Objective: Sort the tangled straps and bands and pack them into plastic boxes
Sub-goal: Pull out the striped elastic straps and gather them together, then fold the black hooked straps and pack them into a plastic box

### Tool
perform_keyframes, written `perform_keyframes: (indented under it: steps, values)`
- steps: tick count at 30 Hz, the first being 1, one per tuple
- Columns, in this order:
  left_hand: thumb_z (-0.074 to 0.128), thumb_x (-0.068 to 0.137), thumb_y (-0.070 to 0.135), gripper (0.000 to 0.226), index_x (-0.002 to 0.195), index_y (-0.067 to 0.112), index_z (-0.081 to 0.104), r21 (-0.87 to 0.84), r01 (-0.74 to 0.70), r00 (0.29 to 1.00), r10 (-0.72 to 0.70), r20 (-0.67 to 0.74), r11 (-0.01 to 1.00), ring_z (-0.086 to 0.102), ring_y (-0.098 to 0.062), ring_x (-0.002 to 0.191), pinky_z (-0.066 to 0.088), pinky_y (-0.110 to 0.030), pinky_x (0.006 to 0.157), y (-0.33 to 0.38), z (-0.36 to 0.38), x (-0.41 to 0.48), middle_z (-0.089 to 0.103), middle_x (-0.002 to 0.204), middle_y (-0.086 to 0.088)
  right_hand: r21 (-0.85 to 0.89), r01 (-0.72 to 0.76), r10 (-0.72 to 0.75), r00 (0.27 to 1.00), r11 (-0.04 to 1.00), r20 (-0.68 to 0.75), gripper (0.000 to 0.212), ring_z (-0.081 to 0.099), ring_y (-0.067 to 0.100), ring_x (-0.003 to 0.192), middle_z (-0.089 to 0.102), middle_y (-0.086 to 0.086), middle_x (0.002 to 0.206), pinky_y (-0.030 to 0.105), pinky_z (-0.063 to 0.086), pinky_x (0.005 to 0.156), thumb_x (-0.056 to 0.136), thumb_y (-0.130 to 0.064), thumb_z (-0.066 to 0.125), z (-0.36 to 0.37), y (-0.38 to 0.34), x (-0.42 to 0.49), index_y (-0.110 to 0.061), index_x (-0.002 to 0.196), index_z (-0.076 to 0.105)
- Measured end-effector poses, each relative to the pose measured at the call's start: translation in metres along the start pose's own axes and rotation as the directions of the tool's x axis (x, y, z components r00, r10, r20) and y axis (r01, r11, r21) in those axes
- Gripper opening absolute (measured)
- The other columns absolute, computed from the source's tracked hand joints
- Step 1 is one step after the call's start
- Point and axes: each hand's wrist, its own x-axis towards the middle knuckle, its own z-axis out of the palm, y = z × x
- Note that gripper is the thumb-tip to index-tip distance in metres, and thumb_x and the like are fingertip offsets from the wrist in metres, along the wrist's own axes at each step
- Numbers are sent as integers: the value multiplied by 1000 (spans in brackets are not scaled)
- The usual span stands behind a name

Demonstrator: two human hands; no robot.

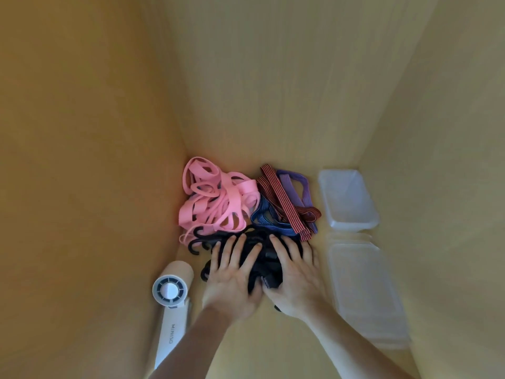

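It looked like a home storage nook: plain pale wooden walls (273,77) closed in three sides beyond the hands. A white handheld fan (170,302) lay left of them, and clear plastic boxes (348,199) sat to their right.

I see my left hand (232,280) and right hand (293,280) pressing flat on the tangled black straps (262,258), beside two clear plastic boxes (347,199).

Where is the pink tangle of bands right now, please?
In the head view, the pink bands lie at the back left, against the left wall, just beyond the black straps and beside the striped bands.
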Motion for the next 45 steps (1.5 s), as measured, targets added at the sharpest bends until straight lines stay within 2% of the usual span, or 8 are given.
perform_keyframes:
  steps: [16, 30, 33, 36, 38, 40, 42, 45]
  values:
    - [53, 80, 52, 73, 149, 30, 39, -4, -9, 984, 8, -179, 1000, 33, -27, 144, 16, -53, 123, -8, 15, 25, 43, 152, -8, 22, 36, -32, 986, 999, -161, 93, 40, 25, 122, 45, -13, 133, 47, 31, 115, 68, -64, 44, 16, 11, 24, -36, 155, 28]
    - [54, 80, 52, 72, 147, 30, 42, 3, 21, 983, -20, -183, 1000, 36, -26, 142, 16, -51, 123, -8, 14, 26, 46, 150, -7, 13, 20, -16, 966, 1000, -260, 85, 44, 30, 133, 51, -7, 138, 54, 20, 120, 71, -62, 55, 16, 7, 19, -23, 146, 47]
    - [55, 79, 52, 73, 147, 29, 43, 14, 14, 982, -11, -188, 1000, 37, -27, 142, 18, -52, 123, -7, 17, 27, 47, 150, -8, -19, -40, 36, 982, 999, -184, 91, 36, 31, 142, 41, -8, 150, 59, 14, 121, 70, -58, 65, 13, 5, 10, -26, 152, 39]
    - [59, 76, 52, 77, 148, 27, 44, 48, 8, 980, 2, -197, 999, 38, -29, 140, 19, -53, 122, -9, 21, 27, 48, 149, -9, -11, -56, 55, 995, 998, -88, 96, 13, 30, 151, 10, -10, 166, 54, 3, 125, 77, -63, 54, 5, 3, -1, -33, 159, 15]
    - [57, 76, 52, 77, 147, 26, 45, 54, -8, 976, 19, -216, 998, 39, -31, 140, 19, -53, 122, -11, 23, 26, 48, 148, -11, 20, -36, 38, 997, 999, -69, 93, 4, 26, 153, 1, -8, 168, 51, 4, 125, 80, -66, 49, -3, 2, -10, -33, 159, 13]
    - [54, 77, 53, 75, 146, 24, 47, 46, -8, 975, 18, -221, 999, 41, -33, 139, 19, -54, 122, -12, 22, 27, 48, 147, -11, 104, 5, 10, 989, 995, -148, 81, 19, 21, 149, 24, -5, 162, 44, 18, 123, 80, -67, 49, -21, 3, -19, -29, 151, 38]
    - [55, 77, 52, 74, 146, 23, 49, 44, 5, 977, 5, -214, 999, 41, -33, 138, 20, -54, 121, -11, 20, 28, 49, 146, -12, 161, 71, -7, 930, 984, -368, 54, 47, 19, 128, 55, -4, 134, 36, 37, 110, 81, -58, 53, -44, 12, -19, -22, 121, 65]
    - [60, 76, 51, 74, 145, 24, 50, 48, 9, 980, 1, -201, 999, 41, -33, 137, 21, -54, 121, -9, 18, 26, 51, 145, -12, 91, 0, 52, 820, 996, -570, 29, 57, 28, 106, 64, 1, 105, 41, 45, 96, 83, -36, 59, -77, 37, 3, -15, 100, 70]
